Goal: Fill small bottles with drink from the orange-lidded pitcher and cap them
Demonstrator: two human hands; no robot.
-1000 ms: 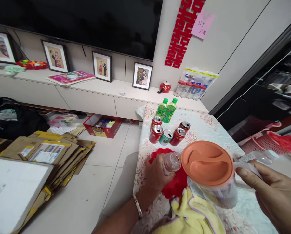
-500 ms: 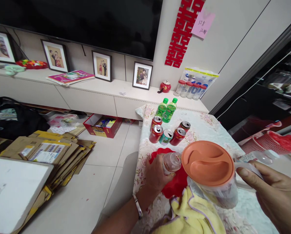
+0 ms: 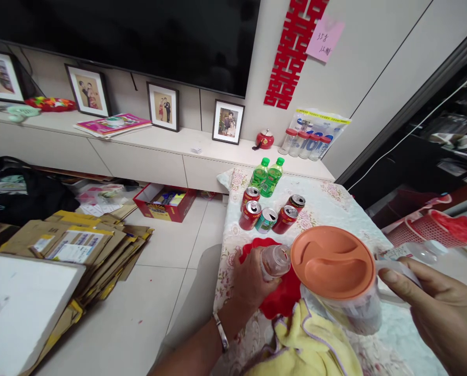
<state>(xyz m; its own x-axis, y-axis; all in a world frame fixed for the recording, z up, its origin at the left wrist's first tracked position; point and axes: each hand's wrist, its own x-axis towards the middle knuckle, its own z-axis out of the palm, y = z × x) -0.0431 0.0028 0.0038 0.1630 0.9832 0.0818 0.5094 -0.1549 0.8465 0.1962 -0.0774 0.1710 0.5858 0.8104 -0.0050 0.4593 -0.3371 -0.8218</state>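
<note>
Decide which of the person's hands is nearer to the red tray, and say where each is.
Left. The left hand holds a clear bottle at the red tray; the right hand is farther off, to the right, beyond the orange-lidded jug.

left fingers (image 3: 271, 286) grip a clear bottle (image 3: 275, 262), right fingers (image 3: 394, 282) hold an orange-lidded pitcher (image 3: 335, 269).

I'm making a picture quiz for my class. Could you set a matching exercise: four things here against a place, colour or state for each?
1. Uncapped clear bottle
2. Orange-lidded pitcher
3. Cloth
4. Green-capped bottles

A. Yellow with purple edging
B. Standing beyond the cans
C. Held in the left hand
D. Handle in the right hand

Pairs: 1-C, 2-D, 3-A, 4-B.
</note>
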